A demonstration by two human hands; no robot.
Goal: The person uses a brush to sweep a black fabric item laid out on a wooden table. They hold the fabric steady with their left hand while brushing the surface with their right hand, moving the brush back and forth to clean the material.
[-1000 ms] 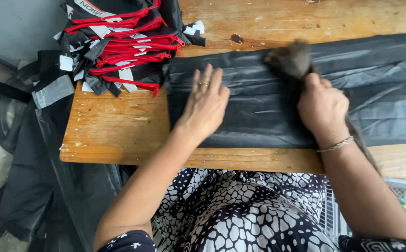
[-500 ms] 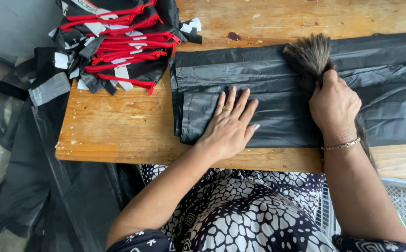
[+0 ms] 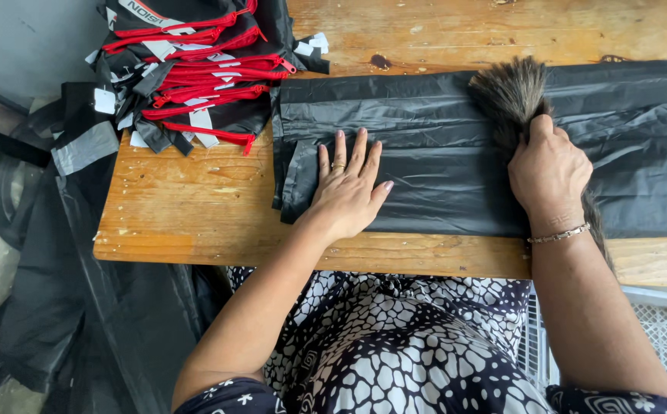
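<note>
Gripped in the closed right hand [image 3: 549, 175] is a soft brush [image 3: 511, 93] with a tuft of grey-brown bristles; the bristles fan out on the black fabric beyond the knuckles, and the handle runs back under the wrist past the table's near edge. Left hand [image 3: 346, 188] lies flat and open, fingers spread, holding nothing, pressing on the fabric near its left end.

Wooden table [image 3: 195, 207], worn and stained, carries everything. Black fabric [image 3: 440, 153], folded into a long band, stretches across the table from near the middle to the right edge of view. Left of the fabric and just beside its far corner sits a stack of black garments with red zippers [image 3: 195, 69], overhanging the table's left edge. A thin bracelet [image 3: 559, 234] circles the right wrist, and a ring [image 3: 337, 165] sits on a left finger.
</note>
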